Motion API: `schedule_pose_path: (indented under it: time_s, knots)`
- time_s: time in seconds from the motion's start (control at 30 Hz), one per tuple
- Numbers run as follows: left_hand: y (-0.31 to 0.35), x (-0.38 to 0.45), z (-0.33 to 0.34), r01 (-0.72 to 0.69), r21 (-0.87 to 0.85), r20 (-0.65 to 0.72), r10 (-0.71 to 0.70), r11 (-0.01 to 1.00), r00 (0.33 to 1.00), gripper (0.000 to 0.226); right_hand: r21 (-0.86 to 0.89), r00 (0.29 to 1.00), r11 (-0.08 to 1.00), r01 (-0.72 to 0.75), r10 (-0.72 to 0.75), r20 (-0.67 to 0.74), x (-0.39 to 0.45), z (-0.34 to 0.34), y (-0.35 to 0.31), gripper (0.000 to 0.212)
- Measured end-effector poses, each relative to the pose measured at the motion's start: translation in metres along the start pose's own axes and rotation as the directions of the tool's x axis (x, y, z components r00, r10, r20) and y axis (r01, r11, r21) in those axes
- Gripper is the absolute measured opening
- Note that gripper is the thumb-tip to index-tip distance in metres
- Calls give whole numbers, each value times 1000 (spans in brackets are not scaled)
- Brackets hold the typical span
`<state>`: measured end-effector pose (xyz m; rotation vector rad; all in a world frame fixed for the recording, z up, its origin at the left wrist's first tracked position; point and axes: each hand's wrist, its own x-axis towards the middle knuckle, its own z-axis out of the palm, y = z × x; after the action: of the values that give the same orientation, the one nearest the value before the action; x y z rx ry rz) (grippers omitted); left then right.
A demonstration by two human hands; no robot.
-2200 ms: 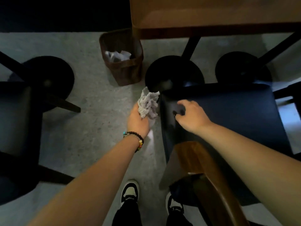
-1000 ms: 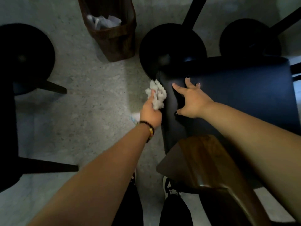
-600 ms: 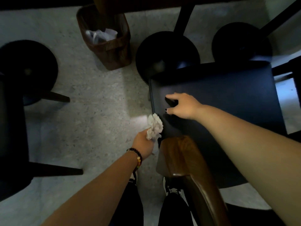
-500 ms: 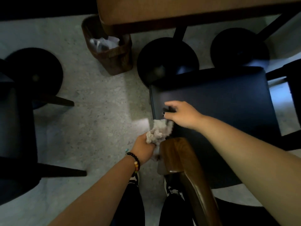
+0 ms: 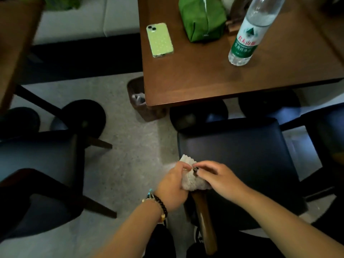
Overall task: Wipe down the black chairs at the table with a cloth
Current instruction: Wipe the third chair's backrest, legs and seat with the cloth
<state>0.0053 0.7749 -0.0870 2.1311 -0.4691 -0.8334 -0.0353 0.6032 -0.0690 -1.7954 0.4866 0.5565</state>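
— Both hands have come together since a moment ago?
— Yes: left hand and right hand both pinch the cloth, bunched over the black chair at its rear left corner, before the desk.

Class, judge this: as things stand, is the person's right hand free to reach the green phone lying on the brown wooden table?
Probably not at once: the right hand pinches the grey cloth together with the left hand. Nothing blocks the green phone.
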Motion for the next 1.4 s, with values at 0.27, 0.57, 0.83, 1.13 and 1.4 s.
schedule_pose_path:
  time_s: [0.27, 0.57, 0.83, 1.13, 1.4]
  knots:
    - [22, -63, 41, 72, -338, -230, -156, 939, 961, 100, -240, 996, 968, -71, 57, -68, -26, 17, -5, 54]
    - [14, -104, 84, 180, -731, -393, -621, 658, 678, 78, -529, 1000, 848, 5, 9, 22, -19, 49, -10, 77]
    - [11, -115, 68, 104, -714, -485, -596, 693, 640, 50, -555, 974, 815, 168, -223, -34, -82, 65, 22, 76]
    - [6, -112, 65, 57, -743, -440, -550, 667, 710, 34, -516, 967, 857, 7, -137, -215, -107, 75, 15, 60]
    - [36, -150, 91, 106, -597, -353, -379, 795, 855, 38, -660, 958, 749, 59, -229, -175, -206, 60, 32, 34]
